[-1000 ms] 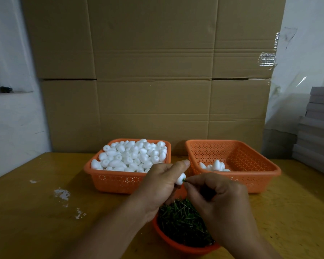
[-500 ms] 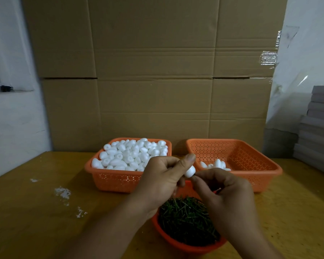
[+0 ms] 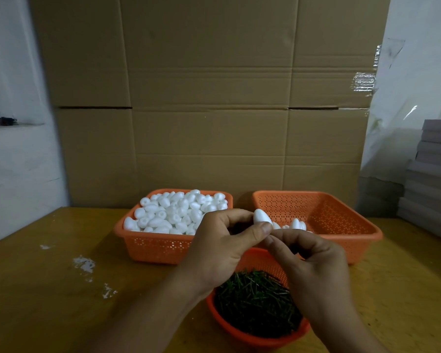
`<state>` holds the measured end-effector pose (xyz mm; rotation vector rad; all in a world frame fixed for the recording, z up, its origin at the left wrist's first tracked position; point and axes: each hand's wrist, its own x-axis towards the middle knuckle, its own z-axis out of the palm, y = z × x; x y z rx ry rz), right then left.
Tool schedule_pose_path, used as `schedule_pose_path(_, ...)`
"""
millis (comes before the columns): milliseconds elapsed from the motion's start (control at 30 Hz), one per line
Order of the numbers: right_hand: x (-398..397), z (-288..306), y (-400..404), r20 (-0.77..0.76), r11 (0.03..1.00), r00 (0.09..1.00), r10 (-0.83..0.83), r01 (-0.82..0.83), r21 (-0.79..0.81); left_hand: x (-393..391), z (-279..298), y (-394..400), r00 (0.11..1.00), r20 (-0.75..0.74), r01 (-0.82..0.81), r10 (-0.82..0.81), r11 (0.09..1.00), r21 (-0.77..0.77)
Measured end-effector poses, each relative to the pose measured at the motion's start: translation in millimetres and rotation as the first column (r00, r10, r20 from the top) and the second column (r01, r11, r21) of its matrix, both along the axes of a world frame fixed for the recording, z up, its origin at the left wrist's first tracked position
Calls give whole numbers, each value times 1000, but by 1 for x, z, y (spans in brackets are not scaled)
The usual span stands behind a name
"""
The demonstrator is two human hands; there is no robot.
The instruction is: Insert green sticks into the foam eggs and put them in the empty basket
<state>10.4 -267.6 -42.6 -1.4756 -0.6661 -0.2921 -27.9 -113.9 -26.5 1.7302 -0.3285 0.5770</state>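
Your left hand [image 3: 222, 250] is pinching a foam egg [image 3: 262, 216]; your right hand [image 3: 313, 261] is curling beside it above the sticks [image 3: 255, 301], its contents hidden.

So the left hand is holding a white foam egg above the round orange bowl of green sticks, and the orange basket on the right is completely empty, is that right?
Not quite. The head view shows the orange basket on the right already holds a few white eggs near its front left corner. The rest stands: the left hand holds a white foam egg above the round orange bowl of green sticks.
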Motion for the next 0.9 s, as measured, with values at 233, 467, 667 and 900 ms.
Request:
schedule_pose_path(233,-2,0,0,12,1000,1000,26,-26,18,-2,5,-1,999,30,-16,13,996,92)
schedule_pose_path(467,-1,-3,2,26,999,999,30,-31,21,-3,6,2,998,29,-51,48,990,130)
schedule_pose_path(667,-3,-3,4,-2,993,997,76,-76,86,-5,8,0,998,21,-66,64,993,96)
schedule_pose_path(900,-5,-1,5,14,989,992,123,-124,79,-8,8,-8,997,5,-82,82,996,32)
